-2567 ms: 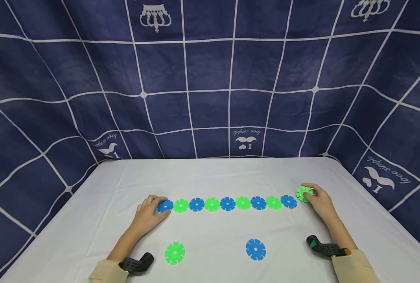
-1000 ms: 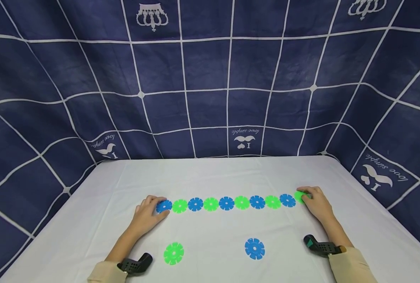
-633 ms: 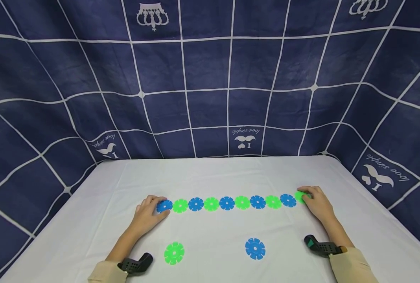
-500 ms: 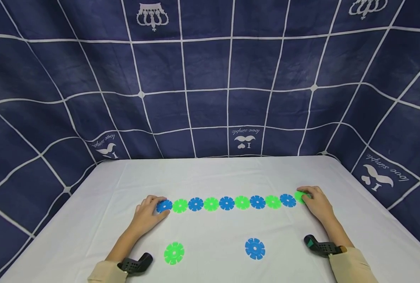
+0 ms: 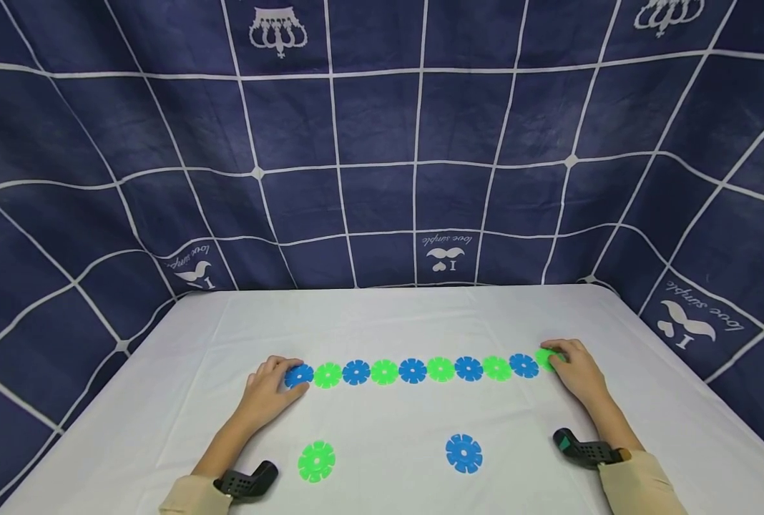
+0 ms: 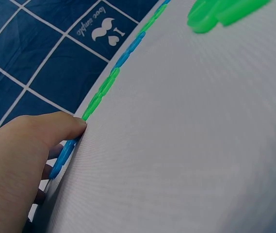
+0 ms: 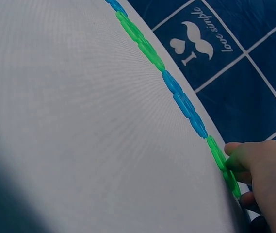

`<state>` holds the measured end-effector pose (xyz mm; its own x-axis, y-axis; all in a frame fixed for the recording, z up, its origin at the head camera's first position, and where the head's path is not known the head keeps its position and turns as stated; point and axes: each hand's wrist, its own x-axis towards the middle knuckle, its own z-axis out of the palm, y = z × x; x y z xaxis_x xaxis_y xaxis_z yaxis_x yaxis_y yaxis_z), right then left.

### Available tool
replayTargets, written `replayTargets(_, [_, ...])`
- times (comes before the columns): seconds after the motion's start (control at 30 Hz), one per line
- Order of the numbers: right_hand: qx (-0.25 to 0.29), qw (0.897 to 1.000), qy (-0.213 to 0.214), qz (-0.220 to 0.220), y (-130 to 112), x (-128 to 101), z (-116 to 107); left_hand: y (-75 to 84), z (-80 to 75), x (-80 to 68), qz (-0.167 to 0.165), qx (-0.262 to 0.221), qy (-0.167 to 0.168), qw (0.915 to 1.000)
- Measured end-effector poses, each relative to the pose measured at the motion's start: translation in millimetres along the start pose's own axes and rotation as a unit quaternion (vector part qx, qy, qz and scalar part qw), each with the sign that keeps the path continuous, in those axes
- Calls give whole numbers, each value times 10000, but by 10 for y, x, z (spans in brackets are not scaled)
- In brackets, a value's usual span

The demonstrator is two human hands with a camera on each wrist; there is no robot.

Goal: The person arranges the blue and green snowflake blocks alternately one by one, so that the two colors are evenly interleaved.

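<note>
A flat chain [image 5: 414, 370] of alternating blue and green notched discs runs left to right across the white table [image 5: 382, 322]. My left hand [image 5: 288, 375] pinches the blue end disc [image 5: 301, 375] at the chain's left end. In the left wrist view the thumb of this left hand [image 6: 55, 141] lies on the blue end disc [image 6: 64, 156] and fingers curl under it. My right hand [image 5: 559, 357] pinches the green end disc [image 5: 545, 357] at the right end. The right wrist view shows that right hand [image 7: 244, 165] closed on the green end disc's [image 7: 219, 156] edge.
A loose green disc [image 5: 316, 460] lies near the front left, and a loose blue disc [image 5: 463, 453] near the front right. A dark blue checked cloth [image 5: 382, 143] hangs behind and beside the table. Black wrist mounts [image 5: 250, 481] sit on both forearms.
Since 2.6 s ago the green end disc, then tilted up in my right hand, has come down level with the chain's right end. Over the last second nothing has visibly moved.
</note>
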<state>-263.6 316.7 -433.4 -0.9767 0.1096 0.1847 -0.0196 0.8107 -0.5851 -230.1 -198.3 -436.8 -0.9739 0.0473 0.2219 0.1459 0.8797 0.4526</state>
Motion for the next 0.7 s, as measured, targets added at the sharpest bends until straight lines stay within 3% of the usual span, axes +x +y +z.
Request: replayTargets(0.7, [300,9988,369,-101,-174,24,-157,11,9,-18,-24,-19,5,10000])
